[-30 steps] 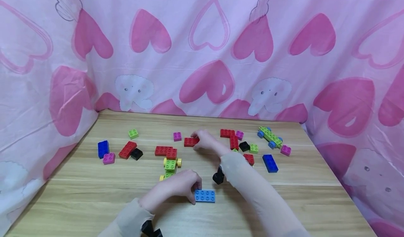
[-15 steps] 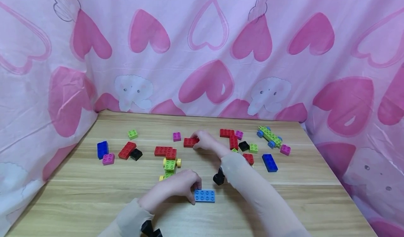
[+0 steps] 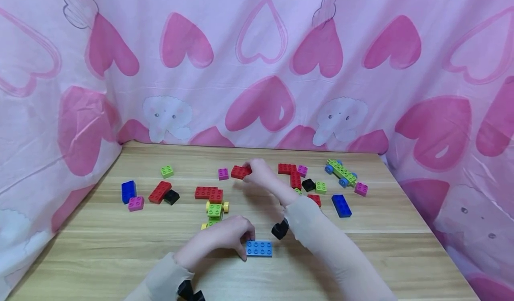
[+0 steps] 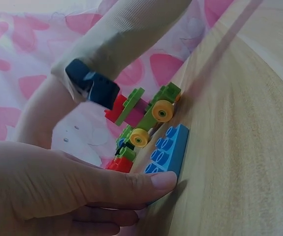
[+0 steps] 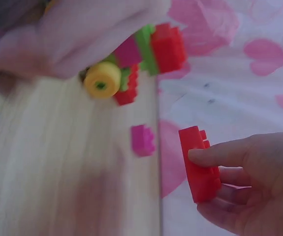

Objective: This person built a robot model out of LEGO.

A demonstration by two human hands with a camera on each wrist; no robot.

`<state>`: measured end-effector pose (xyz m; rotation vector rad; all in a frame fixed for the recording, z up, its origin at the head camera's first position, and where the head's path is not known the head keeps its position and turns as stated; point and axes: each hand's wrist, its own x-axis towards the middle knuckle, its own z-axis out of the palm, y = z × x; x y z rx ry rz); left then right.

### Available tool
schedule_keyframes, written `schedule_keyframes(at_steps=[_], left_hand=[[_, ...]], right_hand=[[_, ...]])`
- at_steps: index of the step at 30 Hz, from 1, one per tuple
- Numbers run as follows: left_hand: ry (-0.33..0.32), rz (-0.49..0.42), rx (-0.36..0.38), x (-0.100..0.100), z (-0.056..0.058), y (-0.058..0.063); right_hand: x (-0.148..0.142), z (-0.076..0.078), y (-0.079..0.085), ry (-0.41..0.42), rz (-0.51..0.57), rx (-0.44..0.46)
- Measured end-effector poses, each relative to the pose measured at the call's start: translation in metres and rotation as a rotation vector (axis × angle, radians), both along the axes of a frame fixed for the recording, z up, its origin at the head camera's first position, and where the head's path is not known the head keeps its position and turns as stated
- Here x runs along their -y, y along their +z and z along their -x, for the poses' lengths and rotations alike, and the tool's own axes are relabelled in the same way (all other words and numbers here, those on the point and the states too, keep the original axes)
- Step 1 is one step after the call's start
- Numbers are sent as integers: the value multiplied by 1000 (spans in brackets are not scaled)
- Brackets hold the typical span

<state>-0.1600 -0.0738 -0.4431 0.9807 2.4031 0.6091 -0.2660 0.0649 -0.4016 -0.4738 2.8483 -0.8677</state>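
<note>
My right hand [image 3: 261, 175] pinches a long red building brick [image 3: 239, 172] between thumb and fingers. In the right wrist view this red brick [image 5: 194, 169] is held on its side, studs facing the palm, above the table. My left hand [image 3: 230, 230] grips the left end of a light blue brick [image 3: 260, 249], which lies studs up near the front of the table. The thumb presses the near side of that blue brick [image 4: 174, 147] in the left wrist view. Just beyond the left hand stands a lime-green build with yellow wheels [image 3: 214, 210], topped by red bricks, partly hidden by the hand.
A lime-green car base with blue wheels [image 3: 340, 172] stands at the back right. Around it lie a dark blue brick [image 3: 341, 205], a pink brick [image 3: 361, 189] and joined red bricks [image 3: 295, 179]. To the left are another dark blue brick [image 3: 129, 191] and a red one [image 3: 159, 191].
My right hand has lifted the red brick off the table and moved it slightly away from me. The left hand keeps its grip on the light blue brick. The head view shifts slightly.
</note>
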Motion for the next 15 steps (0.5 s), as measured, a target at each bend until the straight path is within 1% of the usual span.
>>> schedule_keyframes(at_steps=[5,9,11,15], left_hand=[[-4,8,1,0,-1,1],[-23,5,-13,1,0,3],[-34,-20,-16,2,0,6],[-57,-100,-55,7,2,13]], right_hand=[[-2,-15,19,16,-25,-83],[-7,-31,31,55,-2,-155],[-9,-40,35,67,26,-173],[-14,-56,39,80,80,-179]])
